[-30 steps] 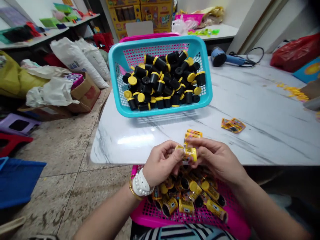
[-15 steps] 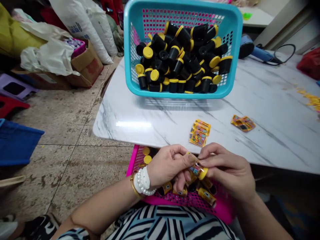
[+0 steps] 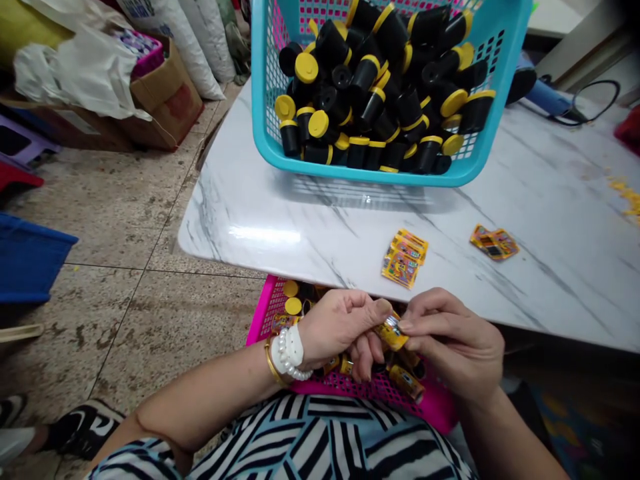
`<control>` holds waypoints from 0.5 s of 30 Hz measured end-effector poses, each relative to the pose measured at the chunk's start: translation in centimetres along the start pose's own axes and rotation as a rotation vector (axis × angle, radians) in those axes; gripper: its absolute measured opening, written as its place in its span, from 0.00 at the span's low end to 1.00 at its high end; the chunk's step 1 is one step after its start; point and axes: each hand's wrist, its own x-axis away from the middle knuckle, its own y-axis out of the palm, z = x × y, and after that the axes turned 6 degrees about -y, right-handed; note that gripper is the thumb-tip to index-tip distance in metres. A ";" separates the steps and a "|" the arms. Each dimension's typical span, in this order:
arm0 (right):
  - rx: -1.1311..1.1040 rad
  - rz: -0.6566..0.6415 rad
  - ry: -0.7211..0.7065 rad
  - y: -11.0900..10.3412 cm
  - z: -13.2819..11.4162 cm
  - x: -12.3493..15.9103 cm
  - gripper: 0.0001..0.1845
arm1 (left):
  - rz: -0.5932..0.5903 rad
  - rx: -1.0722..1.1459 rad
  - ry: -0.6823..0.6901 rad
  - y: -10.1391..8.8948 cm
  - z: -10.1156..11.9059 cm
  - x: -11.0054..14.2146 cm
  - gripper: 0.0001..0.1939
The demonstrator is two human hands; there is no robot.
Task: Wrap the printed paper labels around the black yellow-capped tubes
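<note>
Between both hands is a small canister (image 3: 392, 333) with a shiny yellow printed label around it. My left hand (image 3: 336, 328) closes on its left end, thumb on top. The fingertips of my right hand (image 3: 457, 340) pinch its right end. Underneath, on my lap, a pink basket (image 3: 257, 319) holds several canisters with yellow labels (image 3: 406, 383) and some yellow caps (image 3: 293, 306); the hands hide part of it. Just beyond the hands, a small stack of printed labels (image 3: 404, 260) lies on the table, and a few more labels (image 3: 495, 243) lie farther right.
On the marbled white table (image 3: 240, 207) stands a turquoise basket (image 3: 370, 176) filled with black canisters (image 3: 357, 155) with yellow caps. A blue tool with a cable (image 3: 550, 100) lies at the back right. Cardboard boxes (image 3: 167, 90) and a blue bin (image 3: 35, 257) are on the floor at left.
The canister has been turned in my fingers: its yellow cap faced lower right before, and now the label's yellow printed side shows. The head view has shifted slightly.
</note>
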 end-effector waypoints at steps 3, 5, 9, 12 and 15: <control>0.149 -0.081 -0.065 0.0 -0.5 0.1 0.21 | 0.025 -0.028 -0.003 -0.2 -0.1 0.0 0.30; 0.201 -0.180 -0.122 -0.2 -1.0 0.0 0.21 | 0.002 -0.063 -0.043 -0.5 -0.5 0.1 0.29; 0.405 -0.155 -0.110 -1.1 -0.6 -0.8 0.25 | 0.211 -0.499 -0.045 -1.8 -1.6 0.6 0.28; 0.723 0.054 -0.055 -1.8 1.1 -2.1 0.17 | 0.489 -0.949 0.184 -2.3 -1.8 1.2 0.26; 0.801 0.032 -0.054 -1.8 3.1 -3.1 0.07 | 0.485 -1.002 0.303 -1.8 -0.8 1.7 0.17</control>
